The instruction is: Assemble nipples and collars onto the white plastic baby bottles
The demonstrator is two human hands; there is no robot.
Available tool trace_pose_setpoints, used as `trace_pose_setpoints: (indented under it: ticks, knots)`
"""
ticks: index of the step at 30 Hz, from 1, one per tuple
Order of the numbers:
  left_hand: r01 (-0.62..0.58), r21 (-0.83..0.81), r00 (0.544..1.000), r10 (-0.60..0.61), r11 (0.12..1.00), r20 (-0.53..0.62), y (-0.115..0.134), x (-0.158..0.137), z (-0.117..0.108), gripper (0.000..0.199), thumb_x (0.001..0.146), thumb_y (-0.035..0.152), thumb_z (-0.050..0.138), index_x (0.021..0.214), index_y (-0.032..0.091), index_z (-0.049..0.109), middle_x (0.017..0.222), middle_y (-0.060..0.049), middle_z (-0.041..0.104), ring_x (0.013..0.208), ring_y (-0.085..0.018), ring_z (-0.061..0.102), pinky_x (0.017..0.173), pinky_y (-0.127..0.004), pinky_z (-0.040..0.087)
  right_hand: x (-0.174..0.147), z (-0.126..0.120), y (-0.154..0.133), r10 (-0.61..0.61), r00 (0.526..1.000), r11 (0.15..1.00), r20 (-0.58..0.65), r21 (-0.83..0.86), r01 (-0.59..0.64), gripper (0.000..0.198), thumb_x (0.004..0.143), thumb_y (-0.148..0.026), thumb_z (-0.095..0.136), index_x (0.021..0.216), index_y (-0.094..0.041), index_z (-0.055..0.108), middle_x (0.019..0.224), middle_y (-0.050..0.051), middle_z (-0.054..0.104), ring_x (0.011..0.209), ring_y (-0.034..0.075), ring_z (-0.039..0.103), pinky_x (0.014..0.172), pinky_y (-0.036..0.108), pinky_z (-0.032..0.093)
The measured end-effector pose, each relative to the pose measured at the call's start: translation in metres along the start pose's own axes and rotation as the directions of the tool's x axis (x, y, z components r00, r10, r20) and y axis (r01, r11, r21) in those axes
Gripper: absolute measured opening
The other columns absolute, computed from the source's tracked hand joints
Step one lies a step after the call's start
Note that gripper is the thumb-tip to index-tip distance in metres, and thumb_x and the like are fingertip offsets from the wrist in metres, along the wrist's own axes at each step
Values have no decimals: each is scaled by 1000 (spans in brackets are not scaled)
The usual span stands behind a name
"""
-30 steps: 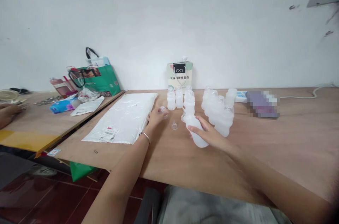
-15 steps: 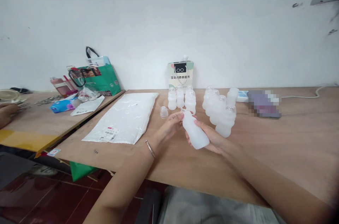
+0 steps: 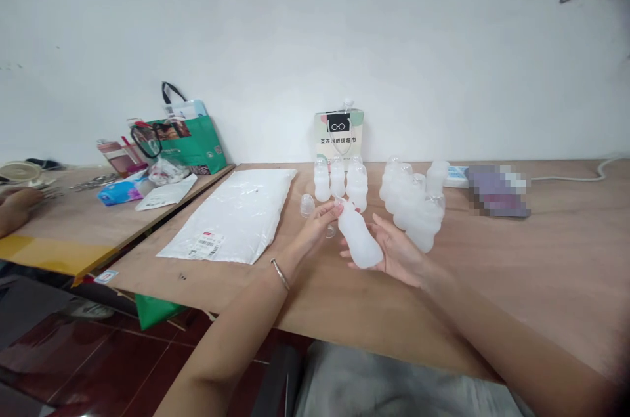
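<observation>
A frosted white baby bottle [image 3: 361, 238] is tilted over the table, its neck toward the left and its base toward me. My left hand [image 3: 321, 223] pinches the bottle at its neck. Under and behind the body, my right hand [image 3: 398, 253] cradles it loosely, thumb lifted off and fingertips showing on the far side. The neck's top is partly covered by my left fingers. A clear dome cap [image 3: 308, 205] stands just beyond my left hand, and a smaller clear piece [image 3: 331, 230] lies beside its fingers.
Several capped bottles [image 3: 357, 187] stand behind my hands, with another cluster [image 3: 418, 213] to the right. A white mailing bag [image 3: 236, 213] lies left. A paper bag [image 3: 339, 134] stands by the wall. Another person's hand [image 3: 20, 207] is at the left table.
My right thumb has come off the bottle and its grip has loosened. The small clear piece beside my left hand has come into sight. The view has shifted slightly.
</observation>
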State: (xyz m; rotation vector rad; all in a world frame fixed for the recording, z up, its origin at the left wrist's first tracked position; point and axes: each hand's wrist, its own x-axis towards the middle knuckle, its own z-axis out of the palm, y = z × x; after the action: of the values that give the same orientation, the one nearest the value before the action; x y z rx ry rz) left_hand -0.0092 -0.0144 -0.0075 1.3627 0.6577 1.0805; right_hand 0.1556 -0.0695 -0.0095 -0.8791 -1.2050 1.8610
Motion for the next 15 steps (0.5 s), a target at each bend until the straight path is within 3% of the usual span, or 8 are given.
trace_pose_setpoints:
  ticks: [2, 5, 7, 10, 13, 15]
  knots:
    - [-31, -4, 999, 31, 1000, 37, 1, 1, -2, 39, 77, 48, 53, 95, 16, 66, 97, -9, 66, 91, -21, 58, 81, -31, 42, 0, -3, -2, 46, 996, 994, 78, 97, -53, 45, 85, -52, 38, 117, -20, 45, 111, 12, 59, 94, 21, 60, 79, 39, 49]
    - [-43, -9, 998, 43, 999, 55, 0, 2, -3, 40, 78, 48, 51, 96, 15, 65, 99, -10, 65, 91, -21, 58, 81, -32, 42, 0, -6, -1, -68, 997, 990, -20, 125, 70, 37, 82, -40, 51, 117, -28, 45, 120, 5, 54, 99, 16, 57, 77, 31, 50]
    - [-48, -9, 998, 49, 999, 41, -2, 2, -3, 41, 78, 48, 52, 96, 14, 65, 99, -10, 65, 92, -21, 58, 81, -32, 42, 1, -6, 0, -75, 997, 983, -33, 164, 79, 38, 83, -45, 48, 118, -30, 45, 121, 3, 53, 101, 16, 57, 80, 33, 50]
    - [-62, -2, 997, 62, 998, 36, -2, 2, -3, 39, 78, 48, 52, 95, 15, 65, 99, -9, 66, 93, -21, 58, 83, -31, 42, 2, -3, 2, 23, 997, 980, 71, 193, -36, 47, 84, -53, 39, 118, -22, 47, 112, 9, 59, 99, 20, 59, 86, 40, 48]
    - [-49, 21, 997, 48, 999, 57, 1, 1, -3, 40, 79, 48, 51, 97, 15, 64, 100, -9, 65, 94, -21, 58, 83, -31, 42, 2, -1, 4, -48, 999, 987, 23, 154, 44, 42, 83, -40, 51, 122, -26, 42, 113, 6, 59, 102, 17, 57, 88, 37, 47]
    - [-38, 28, 997, 36, 999, 71, 2, -1, -2, 40, 79, 47, 51, 99, 15, 64, 101, -9, 65, 94, -21, 57, 82, -31, 43, 2, 0, 5, -66, 998, 988, 3, 138, 65, 44, 83, -42, 50, 123, -29, 40, 112, 5, 59, 102, 17, 57, 88, 38, 47]
